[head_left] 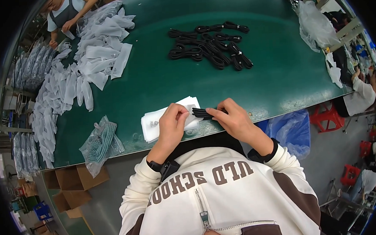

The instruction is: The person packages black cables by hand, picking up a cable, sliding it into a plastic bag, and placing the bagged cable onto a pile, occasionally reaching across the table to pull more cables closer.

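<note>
A stack of flat white plastic bags (151, 124) lies at the near edge of the green table. My left hand (172, 122) rests over it, its thumb and fingers pinched on the top bag near its right end. In my right hand (235, 118) is a bundled black cable (202, 113), gripped between thumb and fingers. The cable's left end points toward the bag, close to my left fingertips; the rest is partly covered by my right hand. Farther back on the table lie several coiled black cables (212, 48).
A long heap of filled, frosted bags (94, 65) covers the table's left side, with a co-worker (70, 15) behind it. A clear bag with teal striped ties (102, 141) lies front left. Cardboard boxes (74, 183), a blue lined bin (290, 131) and a red stool (327, 118) stand below.
</note>
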{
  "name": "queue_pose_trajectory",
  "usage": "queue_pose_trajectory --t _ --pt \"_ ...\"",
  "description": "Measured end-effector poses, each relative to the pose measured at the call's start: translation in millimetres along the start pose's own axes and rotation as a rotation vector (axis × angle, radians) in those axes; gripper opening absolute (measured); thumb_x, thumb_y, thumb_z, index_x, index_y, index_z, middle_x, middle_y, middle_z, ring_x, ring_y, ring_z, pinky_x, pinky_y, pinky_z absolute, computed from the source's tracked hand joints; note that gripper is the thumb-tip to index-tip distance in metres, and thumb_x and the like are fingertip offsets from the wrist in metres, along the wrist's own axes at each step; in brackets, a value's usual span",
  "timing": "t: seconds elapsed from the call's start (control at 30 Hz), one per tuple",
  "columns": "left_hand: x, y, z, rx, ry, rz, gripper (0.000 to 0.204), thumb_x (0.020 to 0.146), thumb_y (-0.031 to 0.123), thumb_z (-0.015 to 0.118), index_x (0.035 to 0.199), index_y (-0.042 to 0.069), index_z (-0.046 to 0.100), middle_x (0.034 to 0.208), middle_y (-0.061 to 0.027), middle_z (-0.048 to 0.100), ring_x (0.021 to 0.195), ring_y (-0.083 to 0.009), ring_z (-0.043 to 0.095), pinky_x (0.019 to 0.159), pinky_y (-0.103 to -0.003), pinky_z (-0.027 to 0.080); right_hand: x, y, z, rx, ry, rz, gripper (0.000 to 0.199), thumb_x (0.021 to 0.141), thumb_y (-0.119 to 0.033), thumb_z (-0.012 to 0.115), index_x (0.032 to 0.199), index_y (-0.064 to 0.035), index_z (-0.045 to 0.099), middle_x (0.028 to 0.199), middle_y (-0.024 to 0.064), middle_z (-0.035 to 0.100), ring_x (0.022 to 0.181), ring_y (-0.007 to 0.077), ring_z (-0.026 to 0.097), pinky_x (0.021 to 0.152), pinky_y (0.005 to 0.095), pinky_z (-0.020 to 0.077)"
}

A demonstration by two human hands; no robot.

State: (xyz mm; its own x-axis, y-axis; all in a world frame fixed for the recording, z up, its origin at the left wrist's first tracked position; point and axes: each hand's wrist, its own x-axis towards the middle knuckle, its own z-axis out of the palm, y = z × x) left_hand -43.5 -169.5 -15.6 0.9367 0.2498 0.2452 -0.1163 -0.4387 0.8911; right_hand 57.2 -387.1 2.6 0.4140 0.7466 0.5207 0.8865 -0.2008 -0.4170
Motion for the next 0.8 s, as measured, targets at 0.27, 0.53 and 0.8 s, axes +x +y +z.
queue_pose_trajectory --t 0.27,0.53,0.8 --pt "9.3 18.3 -6.0 0.237 -0.068 0.420 0.009 0.085 -0.003 0.065 0.091 0.003 0.061 0.103 -0.0111 0.061 0.090 -0.0273 0.058 0.078 -0.034 0.048 12.3 -3.5 11.5 0.798 -0.157 0.648 0.023 0.090 -0.006 0.069 0.114 -0.0047 0.068 0.088 0.0102 0.057 0.081 0.0262 0.060 0.071 0.0339 0.0518" --pt "34.1 26.2 -28.8 0.114 0.084 0.227 0.010 0.083 -0.002 0.067 0.088 0.003 0.060 0.105 -0.0106 0.062 0.095 -0.0272 0.056 0.079 -0.034 0.046 61.9 -7.6 13.6 0.489 0.050 0.064 0.026 0.087 -0.003 0.071 0.113 -0.0033 0.069 0.096 0.0091 0.060 0.083 0.0212 0.060 0.069 0.0292 0.0496" --pt "50.8 26.3 -53.6 -0.210 0.084 0.061 0.005 0.093 0.005 0.065 0.093 0.003 0.061 0.106 -0.0056 0.061 0.088 -0.0113 0.053 0.074 -0.024 0.043 100.6 -5.6 19.1 0.666 0.000 0.123 0.031 0.083 -0.002 0.074 0.113 -0.0025 0.066 0.106 0.0112 0.057 0.082 0.0210 0.061 0.072 0.0291 0.0511"
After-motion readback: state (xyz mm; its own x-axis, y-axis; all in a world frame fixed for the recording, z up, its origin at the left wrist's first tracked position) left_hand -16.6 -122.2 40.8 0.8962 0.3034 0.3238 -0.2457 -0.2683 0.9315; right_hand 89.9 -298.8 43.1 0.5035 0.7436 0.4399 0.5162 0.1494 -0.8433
